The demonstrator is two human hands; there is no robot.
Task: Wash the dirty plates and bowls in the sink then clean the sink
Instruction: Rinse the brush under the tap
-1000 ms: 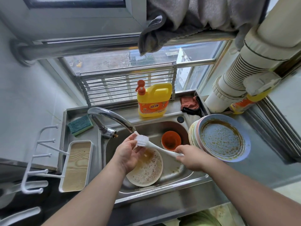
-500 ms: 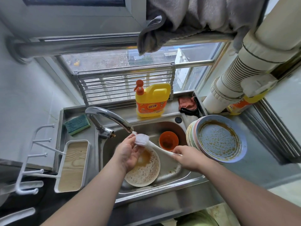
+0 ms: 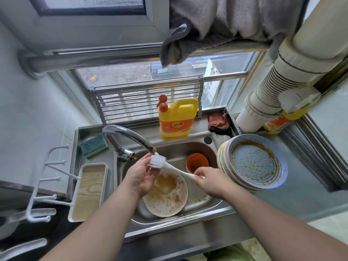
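The right hand (image 3: 211, 182) pinches the thin tail of the white plastic dish brush (image 3: 169, 166) between its fingers (image 3: 197, 173), while the left hand (image 3: 141, 176) cups the white bristle head under the curved chrome tap (image 3: 130, 137), its fingers loosely curled around the bristles; whether water is running cannot be told; the step in hand looks like rinsing or working the bristles clean before scrubbing, and it would go best with the head kept right beneath the spout so any spray falls into the stainless steel sink (image 3: 205, 206) rather than onto the bench (image 3: 293, 200). Directly below the hands lies a cream round plate smeared with brown sauce (image 3: 167, 198), flat on the basin floor; a small orange bowl (image 3: 196, 162) stands at the back of the basin, and a stack of pastel plates topped by a blue sauce-stained one (image 3: 254, 163) leans over the sink's right rim, close to the right wrist; a careless elbow swing there could tip it. Room is tight: the tap crowds the left, the yellow detergent jug (image 3: 177, 119) sits behind, and the green scouring sponge (image 3: 93, 146) lies at the far left corner; the freest space is toward the near edge of the basin.
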